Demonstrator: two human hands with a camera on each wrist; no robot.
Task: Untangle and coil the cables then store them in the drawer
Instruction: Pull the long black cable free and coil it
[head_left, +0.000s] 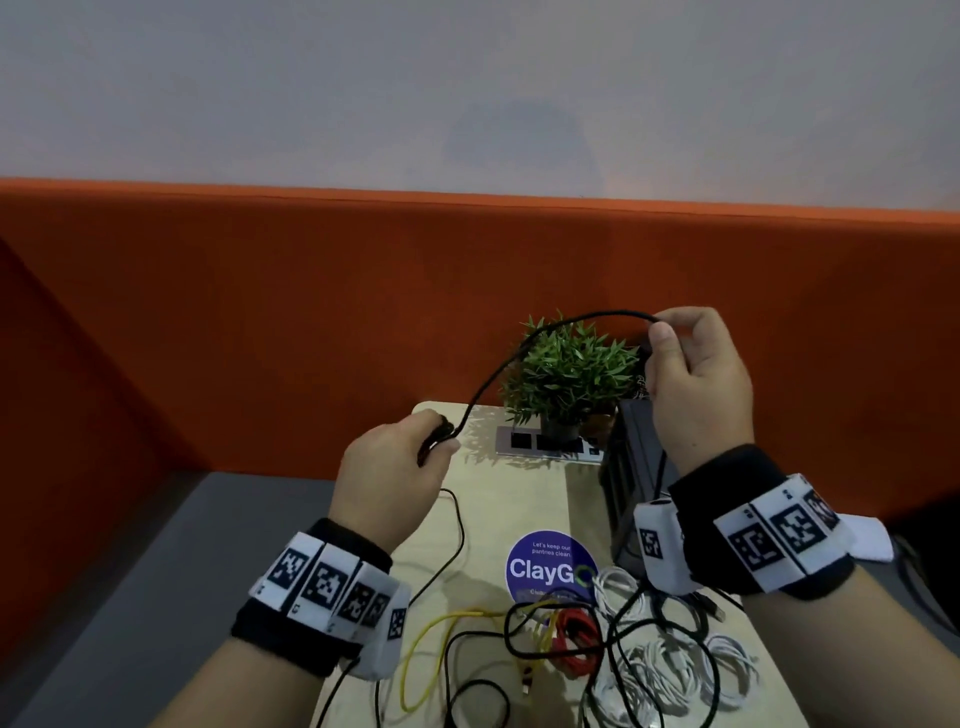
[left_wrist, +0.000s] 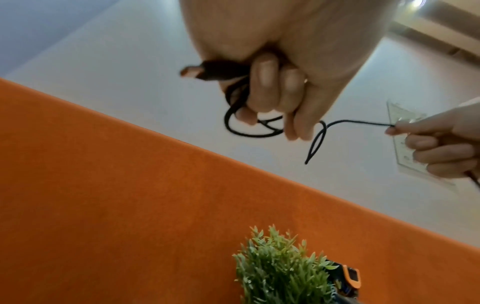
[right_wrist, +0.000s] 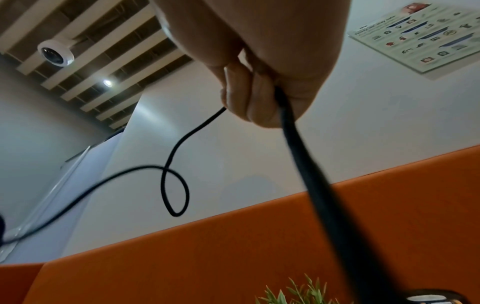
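A black cable (head_left: 519, 351) arcs in the air between my two hands above the small wooden table (head_left: 498, 499). My left hand (head_left: 400, 467) grips a few coiled turns of it (left_wrist: 249, 127), with a black plug (left_wrist: 205, 72) sticking out of the fist. My right hand (head_left: 691, 364), raised higher and to the right, pinches the cable between thumb and fingers (right_wrist: 249, 98); the rest runs down past the wrist (right_wrist: 324, 195). A tangle of yellow (head_left: 441, 623), red (head_left: 576, 639), black and white cables (head_left: 670, 670) lies on the near part of the table.
A potted green plant (head_left: 566, 374) stands at the table's far end beside a socket plate (head_left: 545, 444). A dark drawer unit (head_left: 634, 467) sits at the right under my right wrist. An orange partition (head_left: 260, 312) closes off the back and left. A round blue sticker (head_left: 550, 566) is on the tabletop.
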